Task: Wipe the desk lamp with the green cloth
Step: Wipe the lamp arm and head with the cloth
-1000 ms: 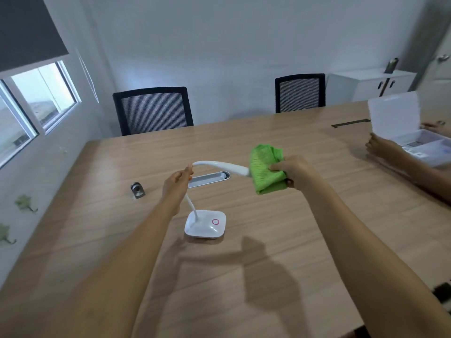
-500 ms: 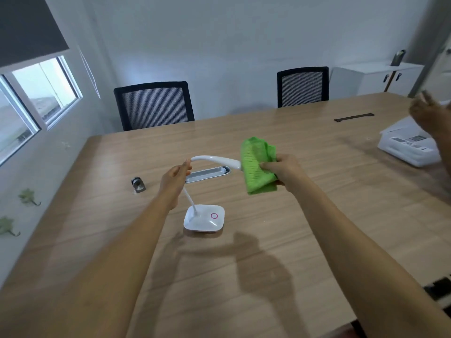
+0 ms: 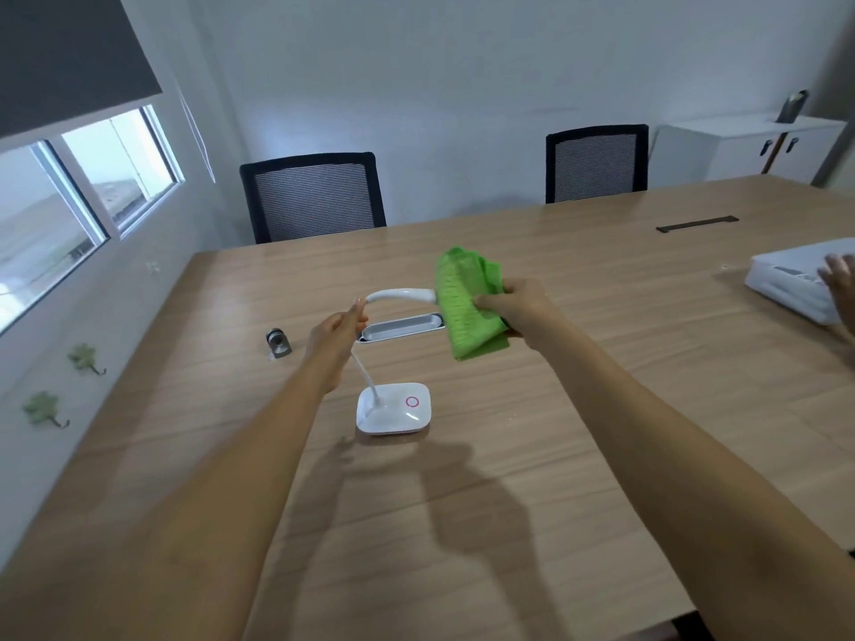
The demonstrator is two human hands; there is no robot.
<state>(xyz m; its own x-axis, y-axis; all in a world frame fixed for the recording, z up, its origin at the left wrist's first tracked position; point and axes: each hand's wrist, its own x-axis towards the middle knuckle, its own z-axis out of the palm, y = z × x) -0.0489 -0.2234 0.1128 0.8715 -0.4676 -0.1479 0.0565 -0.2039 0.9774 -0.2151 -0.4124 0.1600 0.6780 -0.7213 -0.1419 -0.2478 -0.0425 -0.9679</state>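
A small white desk lamp stands on the wooden table, its square base (image 3: 394,408) marked with a pink ring. Its thin neck rises and bends into a horizontal head (image 3: 401,296). My left hand (image 3: 337,327) pinches the lamp at the bend of the neck. My right hand (image 3: 512,303) grips the green cloth (image 3: 466,302), which is wrapped around the right end of the lamp head and hides it.
A silver cable tray (image 3: 400,327) is set into the table behind the lamp. A small metal object (image 3: 278,343) lies to the left. Another person's hand (image 3: 841,279) rests on a white box (image 3: 786,279) at the far right. Two black chairs (image 3: 314,196) stand behind.
The cloth and my right hand slid left along the lamp head. The other person shut the white box and lowered a hand onto it. The camera view shifted slightly.
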